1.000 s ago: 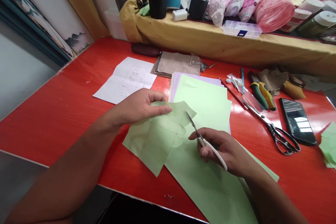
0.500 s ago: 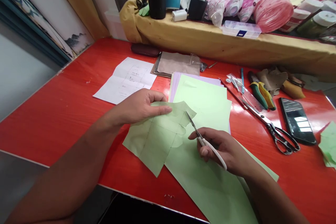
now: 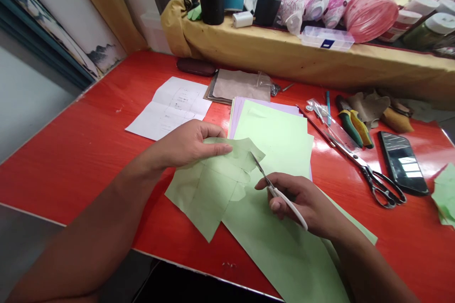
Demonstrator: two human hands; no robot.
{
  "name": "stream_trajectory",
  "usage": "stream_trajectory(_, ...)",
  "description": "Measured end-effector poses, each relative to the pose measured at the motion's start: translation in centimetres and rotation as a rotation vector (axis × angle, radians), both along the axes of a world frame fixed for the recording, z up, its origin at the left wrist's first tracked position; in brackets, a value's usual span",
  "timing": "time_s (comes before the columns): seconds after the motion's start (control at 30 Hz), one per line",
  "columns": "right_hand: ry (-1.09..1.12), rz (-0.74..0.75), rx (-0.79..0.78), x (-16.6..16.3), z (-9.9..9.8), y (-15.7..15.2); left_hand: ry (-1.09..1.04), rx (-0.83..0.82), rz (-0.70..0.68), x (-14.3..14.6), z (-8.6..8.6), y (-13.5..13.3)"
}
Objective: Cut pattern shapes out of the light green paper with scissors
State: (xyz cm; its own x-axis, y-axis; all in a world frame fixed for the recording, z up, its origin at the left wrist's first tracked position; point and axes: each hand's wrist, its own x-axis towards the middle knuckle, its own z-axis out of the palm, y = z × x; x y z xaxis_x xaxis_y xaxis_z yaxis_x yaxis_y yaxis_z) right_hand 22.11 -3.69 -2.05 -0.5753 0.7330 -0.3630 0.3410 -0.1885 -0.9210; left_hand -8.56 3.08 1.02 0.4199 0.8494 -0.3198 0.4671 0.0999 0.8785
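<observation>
My left hand [image 3: 188, 144] lies over the top edge of a cut piece of pale green paper [image 3: 209, 189], its fingers pressing the piece. My right hand [image 3: 295, 201] grips small white-handled scissors [image 3: 282, 201], their narrow blades [image 3: 259, 165] closed and touching the edge of that piece. Under the scissors and the cut piece spreads a large pale green sheet [image 3: 277, 246]. Beyond both hands sits a stack of green and lilac paper [image 3: 270, 128]. The scissors' pivot is hidden by my right fingers.
On the red table [image 3: 71, 165] lie printed white papers [image 3: 170, 109], a brown packet [image 3: 241, 87], larger black-handled scissors [image 3: 382, 189], a clear ruler [image 3: 336, 132], a phone [image 3: 401, 163] and green scraps [image 3: 444, 194]. A yellow-draped shelf [image 3: 284, 52] with crowded items runs along the back.
My hands, the scissors and the paper hold nearly the same places. Only the view shifts very slightly.
</observation>
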Motion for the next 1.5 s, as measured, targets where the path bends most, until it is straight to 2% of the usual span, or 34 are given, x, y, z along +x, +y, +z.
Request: stream_trajectory(1.5,-0.003,0.025,-0.006,-0.12,-0.01,-0.02,0.030,0.017,-0.077,-0.58,-0.11,0.15)
